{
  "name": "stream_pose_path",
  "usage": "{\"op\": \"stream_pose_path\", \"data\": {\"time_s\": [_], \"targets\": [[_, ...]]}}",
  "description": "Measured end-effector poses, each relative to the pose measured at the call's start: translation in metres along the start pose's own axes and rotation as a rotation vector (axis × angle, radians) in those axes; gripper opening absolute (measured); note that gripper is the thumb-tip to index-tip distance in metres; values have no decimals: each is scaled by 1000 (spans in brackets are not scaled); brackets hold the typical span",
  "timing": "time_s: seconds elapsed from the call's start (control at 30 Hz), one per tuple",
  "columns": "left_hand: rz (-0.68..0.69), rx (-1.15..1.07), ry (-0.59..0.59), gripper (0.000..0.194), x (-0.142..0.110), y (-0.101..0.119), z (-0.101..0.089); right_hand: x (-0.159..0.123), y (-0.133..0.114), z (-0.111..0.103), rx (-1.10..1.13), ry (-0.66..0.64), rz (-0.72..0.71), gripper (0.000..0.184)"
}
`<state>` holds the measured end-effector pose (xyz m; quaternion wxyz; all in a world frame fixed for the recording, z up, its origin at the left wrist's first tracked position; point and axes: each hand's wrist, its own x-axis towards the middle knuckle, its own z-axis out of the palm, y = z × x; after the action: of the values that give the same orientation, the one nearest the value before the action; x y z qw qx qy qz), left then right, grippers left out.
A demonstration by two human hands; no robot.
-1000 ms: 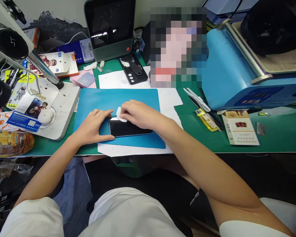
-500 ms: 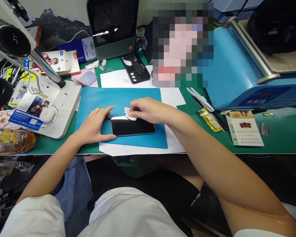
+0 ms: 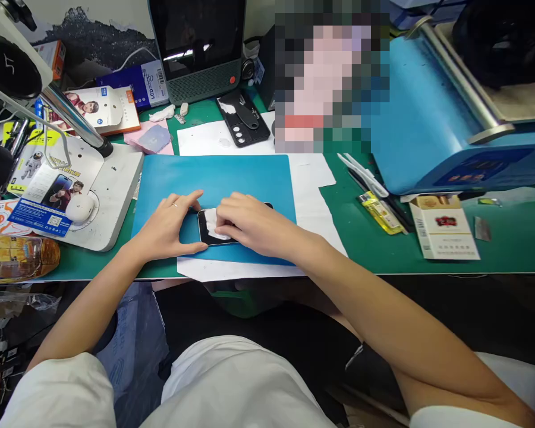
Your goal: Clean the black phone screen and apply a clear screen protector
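Note:
On the blue mat (image 3: 249,172) lies a smartphone (image 3: 220,240), flat and crosswise, with its dark glass facing up. My left hand (image 3: 164,229) holds its left end, the thumb at the near corner and the fingers at the far one. A crumpled white wipe (image 3: 211,223) is pinched in my right hand (image 3: 249,223) and pressed against the glass toward the left end. My right hand hides most of the phone's middle and right part.
White paper (image 3: 314,190) lies under the mat. Behind it are a black phone case (image 3: 243,119) and a screen device (image 3: 196,47). A stand base (image 3: 116,196) is left; a blue machine (image 3: 410,125), tweezers (image 3: 361,172) and a cigarette pack (image 3: 446,232) are right.
My right hand has slid the wipe left and nearer to me across the phone's glass, from its far edge. My left hand stays at the phone's left end. The view has shifted slightly.

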<state>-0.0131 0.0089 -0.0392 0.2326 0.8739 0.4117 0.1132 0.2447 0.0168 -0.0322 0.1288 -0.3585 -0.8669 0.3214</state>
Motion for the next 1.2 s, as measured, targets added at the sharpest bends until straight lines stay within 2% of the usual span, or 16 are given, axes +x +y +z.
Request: {"op": "stream_pose_path", "data": {"time_s": [0.1,0.17,0.27,0.4,0.63,0.9,1.1,1.2], "targets": [[9,-3,5,94,0,1,0,-19,2,1,-6,-40,19,24],[13,-3,3,93,0,2,0,-22,1,1,-4,-52,49,25],[19,-9,1,93,0,2,0,-11,-9,4,-25,-47,71,26],[29,-7,6,89,-1,2,0,6,-21,9,-59,-87,1,25],[16,-12,-16,87,0,3,-1,-25,6,-6,-41,-69,96,25],[54,-3,-16,78,0,1,-3,1,-24,18,-152,-108,-81,19],[111,8,-26,77,-2,0,-3,-19,-11,12,-55,-56,31,27],[123,12,-29,79,-2,-1,-3,-14,-17,12,-52,-58,54,28]]}}
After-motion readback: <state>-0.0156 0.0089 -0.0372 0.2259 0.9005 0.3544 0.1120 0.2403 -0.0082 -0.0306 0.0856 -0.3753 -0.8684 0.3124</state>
